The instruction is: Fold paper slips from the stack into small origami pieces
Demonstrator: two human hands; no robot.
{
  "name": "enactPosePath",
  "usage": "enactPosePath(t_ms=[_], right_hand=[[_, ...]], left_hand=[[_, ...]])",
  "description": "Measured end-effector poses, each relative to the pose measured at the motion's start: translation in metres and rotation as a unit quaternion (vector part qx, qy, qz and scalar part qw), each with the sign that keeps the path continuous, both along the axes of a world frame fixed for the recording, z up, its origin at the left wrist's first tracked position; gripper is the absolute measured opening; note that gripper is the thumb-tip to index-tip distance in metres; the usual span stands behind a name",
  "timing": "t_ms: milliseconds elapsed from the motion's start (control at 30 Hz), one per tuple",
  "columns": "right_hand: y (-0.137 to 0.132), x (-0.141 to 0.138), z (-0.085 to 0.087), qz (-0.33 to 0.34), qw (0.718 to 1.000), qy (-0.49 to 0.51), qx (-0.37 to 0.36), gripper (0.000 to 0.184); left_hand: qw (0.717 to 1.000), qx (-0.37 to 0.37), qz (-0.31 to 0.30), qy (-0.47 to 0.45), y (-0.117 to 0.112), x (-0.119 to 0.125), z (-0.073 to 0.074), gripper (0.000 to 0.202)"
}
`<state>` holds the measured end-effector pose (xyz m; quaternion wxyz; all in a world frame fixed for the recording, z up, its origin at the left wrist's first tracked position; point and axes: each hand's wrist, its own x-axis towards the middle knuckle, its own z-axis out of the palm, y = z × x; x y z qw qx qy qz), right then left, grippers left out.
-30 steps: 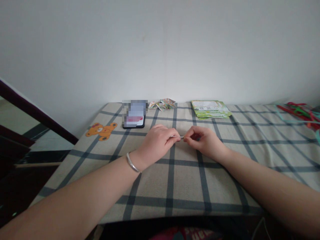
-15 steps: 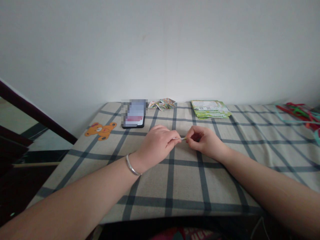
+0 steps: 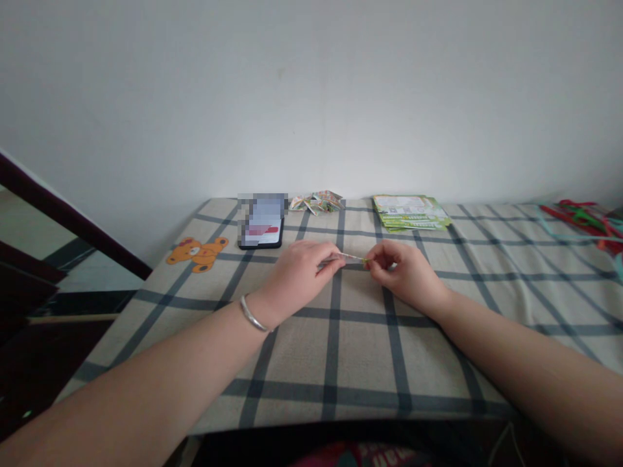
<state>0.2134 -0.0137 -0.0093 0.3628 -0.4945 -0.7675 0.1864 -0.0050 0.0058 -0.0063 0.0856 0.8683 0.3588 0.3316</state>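
Between my two hands stretches a thin strip of folded paper, pale with small coloured marks and seen almost edge-on. My left hand, with a silver bangle at the wrist, pinches its left end between thumb and fingers. At the other end, the thumb and forefinger of my right hand are closed on it, where a bit of green-yellow shows. Both hands are low over the checked tablecloth. Behind them lie several folded printed paper pieces and a stack of green printed sheets.
A phone with a partly pixelated screen lies at the back left. Near it is a flat brown bear figure. Red, green and turquoise strips lie at the far right. The wall borders the table's back edge.
My hands have moved slightly apart, the left one a little to the left. More of the paper strip now shows between them, and it is raised slightly.
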Motion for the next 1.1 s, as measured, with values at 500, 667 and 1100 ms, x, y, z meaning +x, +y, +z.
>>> enactPosePath(t_ms=[500, 667, 1100], right_hand=[[-0.006, -0.006, 0.004, 0.078, 0.980, -0.110, 0.147, 0.012], [-0.004, -0.006, 0.001, 0.086, 0.980, -0.115, 0.139, 0.026], [-0.006, -0.003, 0.005, 0.069, 0.995, -0.060, 0.042, 0.023]], left_hand=[[0.999, 0.015, 0.030, 0.005, 0.000, 0.003, -0.003, 0.018], [0.999, 0.036, 0.009, 0.016, -0.005, 0.002, 0.001, 0.006], [0.996, 0.070, -0.018, 0.047, -0.007, 0.003, -0.003, 0.018]])
